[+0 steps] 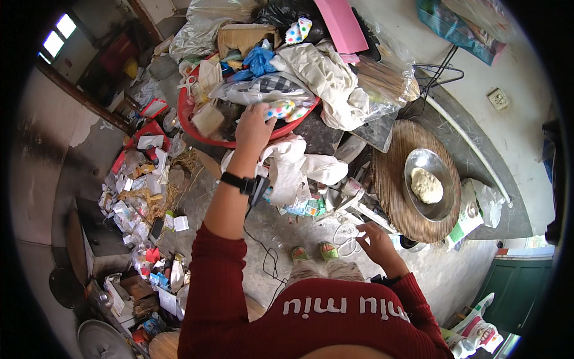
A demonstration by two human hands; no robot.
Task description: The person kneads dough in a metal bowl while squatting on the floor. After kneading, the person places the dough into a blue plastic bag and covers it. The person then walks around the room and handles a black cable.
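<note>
My left hand reaches over the near rim of a red plastic basin, wearing a black band and a small device at the wrist. Its fingertips meet a clear plastic bag with black-and-white checked cloth and a polka-dotted item; whether they grip anything is unclear. A beige block-like object lies left of that hand. My right hand hangs before my body, fingers apart and holding nothing visible. Nearest it are a coiled white cord and a round slatted board bearing a metal bowl of dough.
Cream cloth and a pink panel lie beside the basin. White cloth hangs below it. Heaped rubbish covers the floor at left. A black cable trails near my feet. A white pipe runs along the right.
</note>
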